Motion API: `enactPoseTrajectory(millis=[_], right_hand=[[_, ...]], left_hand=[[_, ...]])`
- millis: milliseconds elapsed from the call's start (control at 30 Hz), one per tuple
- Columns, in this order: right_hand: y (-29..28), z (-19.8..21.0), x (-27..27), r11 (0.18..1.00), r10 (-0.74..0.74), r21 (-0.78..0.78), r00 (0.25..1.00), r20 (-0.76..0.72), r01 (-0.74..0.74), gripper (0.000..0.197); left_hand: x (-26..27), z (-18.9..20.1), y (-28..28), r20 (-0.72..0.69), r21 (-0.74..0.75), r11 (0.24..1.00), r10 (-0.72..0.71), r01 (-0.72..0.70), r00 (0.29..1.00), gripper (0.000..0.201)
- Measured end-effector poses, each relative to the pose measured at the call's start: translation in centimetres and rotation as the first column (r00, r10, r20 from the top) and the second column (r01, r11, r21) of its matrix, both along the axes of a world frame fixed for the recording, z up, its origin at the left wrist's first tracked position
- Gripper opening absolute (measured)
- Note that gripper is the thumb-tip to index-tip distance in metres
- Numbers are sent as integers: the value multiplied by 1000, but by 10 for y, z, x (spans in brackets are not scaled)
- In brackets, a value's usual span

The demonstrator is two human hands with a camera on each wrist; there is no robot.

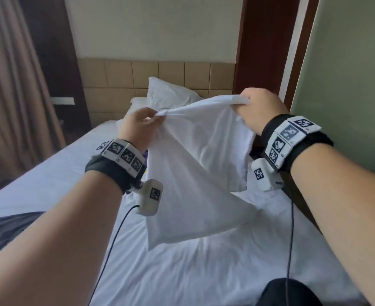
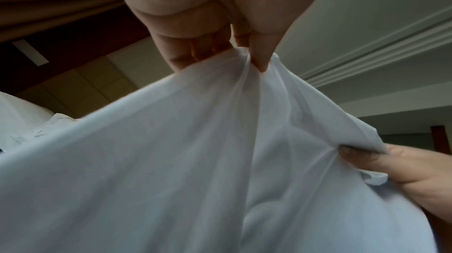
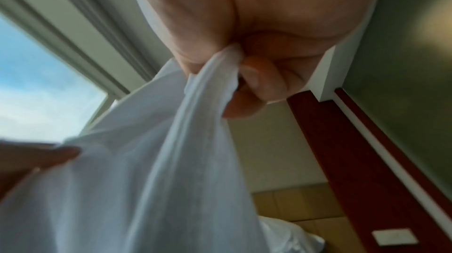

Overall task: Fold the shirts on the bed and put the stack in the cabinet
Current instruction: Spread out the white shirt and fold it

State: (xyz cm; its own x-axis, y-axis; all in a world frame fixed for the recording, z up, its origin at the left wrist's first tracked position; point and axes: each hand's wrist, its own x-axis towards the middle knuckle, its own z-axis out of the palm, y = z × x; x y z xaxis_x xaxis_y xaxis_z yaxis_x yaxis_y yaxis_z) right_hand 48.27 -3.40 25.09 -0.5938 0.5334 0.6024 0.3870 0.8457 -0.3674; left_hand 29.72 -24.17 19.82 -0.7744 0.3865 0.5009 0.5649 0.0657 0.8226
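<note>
Above the bed (image 1: pixel 204 261), white shirt (image 1: pixel 195 164), creased, hanging between both hands.

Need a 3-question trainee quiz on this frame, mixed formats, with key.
1. True or false: the white fabric shirt lies flat on the white-sheeted bed.
2. Which hands grip the shirt? A) left hand only B) right hand only C) both
3. Fill in: the white pillow leans against the tan padded ____.

Key: 1 false, it is held up above the bed; 2 C; 3 headboard.
</note>
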Motion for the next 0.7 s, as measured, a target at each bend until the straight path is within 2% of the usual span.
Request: enactPoseTrajectory(millis=[100, 167, 267, 367, 433, 567, 700], right_hand=[[-22, 13, -2, 992, 95, -72, 986, -136, -106, 20], [-31, 16, -3, 983, 139, -99, 978, -157, -155, 19], [-38, 15, -9, 970, 164, -149, 971, -173, -190, 15], [-36, 8, -17, 930, 180, -274, 953, -244, -246, 11], [-33, 2, -22, 899, 181, -340, 942, -282, -275, 11], [-16, -12, -28, 844, 139, -449, 929, -344, -293, 25], [3, -30, -39, 762, 86, -578, 930, -357, -292, 21]], left_hand=[[-1, 20, -27, -30, 57, 997, 56, -54, 998, 26], [-3, 24, -42, -27, 73, 996, 54, -52, 998, 25], [-4, 22, -57, -15, 41, 999, 31, -30, 999, 21], [-6, 16, -63, -1, -19, 1000, 19, -19, 1000, 22], [-9, 11, -63, 20, -52, 999, 8, -7, 1000, 23], [-19, -5, -52, 86, -64, 994, -87, 93, 992, 28], [-36, -29, -33, 142, -111, 987, -103, 119, 984, 38]])
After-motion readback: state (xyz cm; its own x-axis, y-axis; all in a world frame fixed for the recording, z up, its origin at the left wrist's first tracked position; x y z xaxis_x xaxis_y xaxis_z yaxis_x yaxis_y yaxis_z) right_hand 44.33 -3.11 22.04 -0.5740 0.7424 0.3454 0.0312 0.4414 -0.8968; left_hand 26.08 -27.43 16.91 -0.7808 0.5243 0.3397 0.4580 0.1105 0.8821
